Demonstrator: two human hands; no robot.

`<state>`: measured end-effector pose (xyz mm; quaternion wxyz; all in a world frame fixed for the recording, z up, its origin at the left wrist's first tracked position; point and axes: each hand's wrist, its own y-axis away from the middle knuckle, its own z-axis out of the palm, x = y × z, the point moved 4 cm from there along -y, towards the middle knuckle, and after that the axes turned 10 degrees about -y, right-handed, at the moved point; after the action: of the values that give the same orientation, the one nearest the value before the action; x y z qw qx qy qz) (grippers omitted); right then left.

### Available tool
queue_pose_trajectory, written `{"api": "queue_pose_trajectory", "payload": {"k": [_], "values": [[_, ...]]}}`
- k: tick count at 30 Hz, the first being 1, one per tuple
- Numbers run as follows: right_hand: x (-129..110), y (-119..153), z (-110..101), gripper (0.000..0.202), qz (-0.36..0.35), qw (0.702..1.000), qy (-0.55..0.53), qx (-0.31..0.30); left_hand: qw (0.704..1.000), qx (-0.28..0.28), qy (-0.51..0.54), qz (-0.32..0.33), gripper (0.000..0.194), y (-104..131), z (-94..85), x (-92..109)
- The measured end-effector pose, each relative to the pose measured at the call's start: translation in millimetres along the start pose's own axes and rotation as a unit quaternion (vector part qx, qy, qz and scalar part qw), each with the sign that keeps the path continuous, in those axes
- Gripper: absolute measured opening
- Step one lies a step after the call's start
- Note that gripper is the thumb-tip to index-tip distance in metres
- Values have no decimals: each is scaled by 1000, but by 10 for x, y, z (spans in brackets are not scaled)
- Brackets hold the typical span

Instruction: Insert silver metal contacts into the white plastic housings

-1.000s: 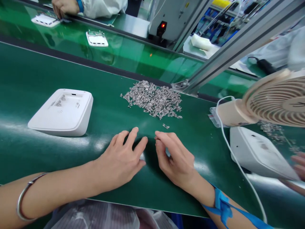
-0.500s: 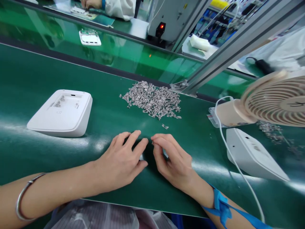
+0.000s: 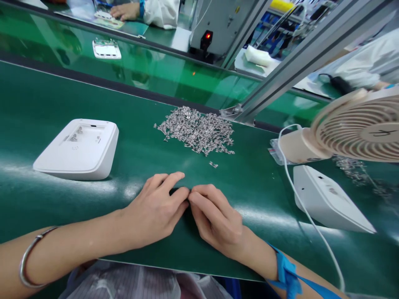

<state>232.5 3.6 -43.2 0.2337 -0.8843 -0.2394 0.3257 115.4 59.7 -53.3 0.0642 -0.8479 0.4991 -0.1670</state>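
Note:
My left hand [image 3: 160, 207] and my right hand [image 3: 216, 220] meet low over the green bench, fingertips touching. Thumb and index finger of the left are pinched together, its other fingers reaching forward. The right is closed in a pinch; the small metal contact piece seen at its fingertips a moment earlier is now hidden between the hands. Just beyond them lies a single metal contact piece [image 3: 213, 165]. Behind it spreads a heap of similar shiny contact pieces [image 3: 196, 131].
A white plastic housing [image 3: 77, 153] with a recess lies at left; another white housing [image 3: 330, 203] rests at right. A beige fan [image 3: 358, 128] with a white cable [image 3: 305, 203] stands beside a metal post [image 3: 280, 54]. Beyond the green conveyor belt [image 3: 149, 68], a co-worker's hand [image 3: 126, 11] rests near parts.
My left thumb and index finger have closed into a pinch and now touch the right fingertips. My right hand moved slightly left. The white part on the belt shifted left.

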Motion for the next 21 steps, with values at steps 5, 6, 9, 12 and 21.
{"api": "queue_pose_trajectory", "payload": {"k": [5,6,9,12,21], "values": [[0,2,33,21,-23,999,26,-1,1000,9,15,-1,27,-11,6,-7],[0,-1,35,20,-25,999,28,0,1000,7,14,-4,27,-13,12,-9],[2,-12,29,21,-21,1000,20,6,1000,0,16,-11,27,-18,24,-21],[-9,-20,20,21,-23,1000,14,9,999,-4,30,-10,28,-26,29,-38],[-8,-18,11,19,2,1000,0,14,997,-34,70,-29,27,-34,61,-73]]}}
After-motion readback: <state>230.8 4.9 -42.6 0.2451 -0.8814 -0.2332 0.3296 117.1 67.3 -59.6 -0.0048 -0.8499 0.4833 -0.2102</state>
